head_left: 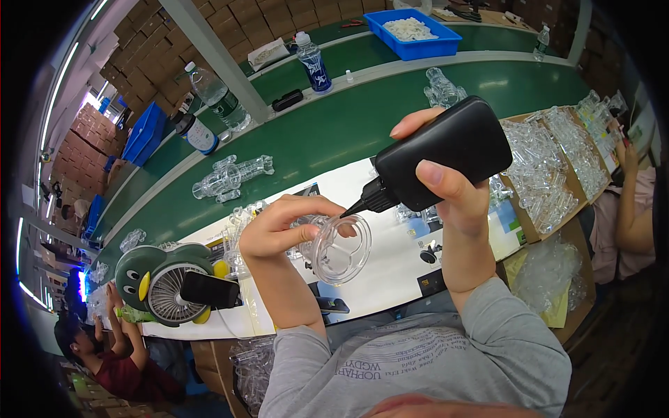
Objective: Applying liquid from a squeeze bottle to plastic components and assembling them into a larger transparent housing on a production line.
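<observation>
My left hand [282,226] is closed round a clear plastic part, whose round, rimmed end [342,259] faces up and toward me. In my right hand [451,191] is a black squeeze bottle [453,153] with a narrow pointed nozzle, tilted down to the left. The nozzle tip is at the upper rim of the round end; I cannot tell whether it touches. Whether any liquid comes out cannot be seen. Beyond my hands, an assembled clear plastic piece [233,177] lies on the green surface, and another clear piece [443,88] lies farther right.
Left of my left arm stands a penguin-shaped fan [167,285] with a dark phone-like slab before it. Cardboard boxes of clear parts [540,171] are at the right. Drink bottles [313,64] and a blue tray of white pieces [412,35] stand farther back. Other people sit on both sides.
</observation>
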Tool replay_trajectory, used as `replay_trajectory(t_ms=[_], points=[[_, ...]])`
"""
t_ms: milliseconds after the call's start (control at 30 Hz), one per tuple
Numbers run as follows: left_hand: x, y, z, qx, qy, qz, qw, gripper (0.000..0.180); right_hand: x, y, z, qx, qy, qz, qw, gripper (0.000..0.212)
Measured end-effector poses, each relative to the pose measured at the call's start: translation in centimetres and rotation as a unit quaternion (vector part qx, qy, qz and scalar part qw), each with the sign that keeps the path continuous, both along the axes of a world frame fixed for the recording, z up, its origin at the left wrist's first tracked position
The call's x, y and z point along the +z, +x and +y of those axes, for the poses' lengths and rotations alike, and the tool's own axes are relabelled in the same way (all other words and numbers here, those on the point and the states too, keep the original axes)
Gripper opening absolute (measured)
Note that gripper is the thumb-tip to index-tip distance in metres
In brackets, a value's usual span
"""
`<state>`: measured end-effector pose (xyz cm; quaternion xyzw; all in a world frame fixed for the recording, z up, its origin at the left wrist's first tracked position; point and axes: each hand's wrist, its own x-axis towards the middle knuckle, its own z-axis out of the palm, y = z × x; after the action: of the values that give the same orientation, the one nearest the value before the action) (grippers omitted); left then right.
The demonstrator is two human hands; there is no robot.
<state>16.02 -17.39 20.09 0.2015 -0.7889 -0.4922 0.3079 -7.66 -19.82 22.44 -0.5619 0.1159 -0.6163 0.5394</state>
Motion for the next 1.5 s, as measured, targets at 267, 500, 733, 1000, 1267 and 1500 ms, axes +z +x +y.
replay_trajectory(t_ms=[267, 500, 733, 1000, 1267, 1500], points=[[0.06, -0.16, 0.01, 0.005, 0.008, -0.015, 1.000, 0.042, 0.04, 0.09, 0.18, -0.004, -0.006, 0.004, 1.000, 0.039], [-0.04, -0.21, 0.25, 0.020, 0.002, -0.018, 1.000, 0.041, 0.14, 0.24, 0.48, -0.004, -0.006, 0.006, 1.000, 0.039], [0.10, -0.38, 0.04, 0.017, 0.013, -0.037, 0.999, 0.039, 0.11, 0.43, 0.43, 0.001, -0.006, 0.001, 1.000, 0.039], [-0.23, -0.46, 0.00, 0.028, -0.001, -0.036, 0.999, 0.038, 0.24, 0.53, 0.68, 0.008, 0.000, 0.003, 1.000, 0.039], [-0.11, -0.41, 0.02, 0.026, 0.008, -0.039, 0.999, 0.037, 0.27, 0.64, 0.72, 0.009, 0.010, 0.001, 1.000, 0.040], [0.04, -0.22, 0.20, 0.011, 0.017, -0.033, 0.999, 0.037, 0.12, 0.52, 0.47, 0.001, 0.000, -0.001, 1.000, 0.039]])
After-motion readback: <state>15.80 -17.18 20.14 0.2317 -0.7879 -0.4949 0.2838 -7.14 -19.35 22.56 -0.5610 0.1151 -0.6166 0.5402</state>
